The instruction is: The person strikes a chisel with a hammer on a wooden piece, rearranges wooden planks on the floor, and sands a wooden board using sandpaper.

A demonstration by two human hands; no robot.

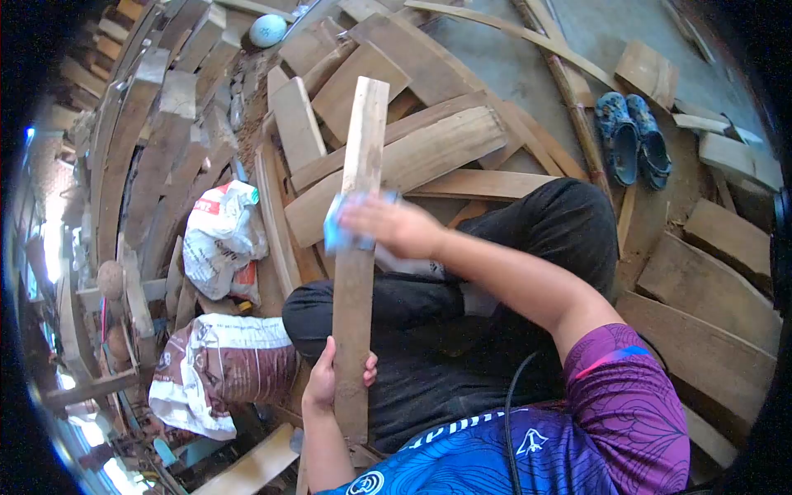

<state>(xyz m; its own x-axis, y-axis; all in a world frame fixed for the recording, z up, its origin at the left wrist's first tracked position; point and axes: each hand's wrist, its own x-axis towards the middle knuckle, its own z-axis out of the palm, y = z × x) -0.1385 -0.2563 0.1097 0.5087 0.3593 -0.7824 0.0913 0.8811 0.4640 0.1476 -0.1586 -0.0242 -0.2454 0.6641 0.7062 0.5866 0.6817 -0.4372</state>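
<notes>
A long narrow wooden board (355, 289) stands lengthwise in front of me, over my crossed legs. Low on the board, my left hand (330, 381) is wrapped round it, thumb on one side and fingertips showing at the other edge. Higher up, my right hand (392, 225) presses a light blue and white cloth or pad (337, 224) against the board's face. Motion blurs that hand and the pad, so the pad's exact kind cannot be made out. The board is paler above the pad and browner below.
Loose planks (437, 148) lie in a pile ahead, with stacked timber (132, 148) at the left. A white bag (219, 239) and a brown-white sack (239, 363) stand left of my legs. Blue patterned clogs (623, 144) and more boards (701, 280) are at the right.
</notes>
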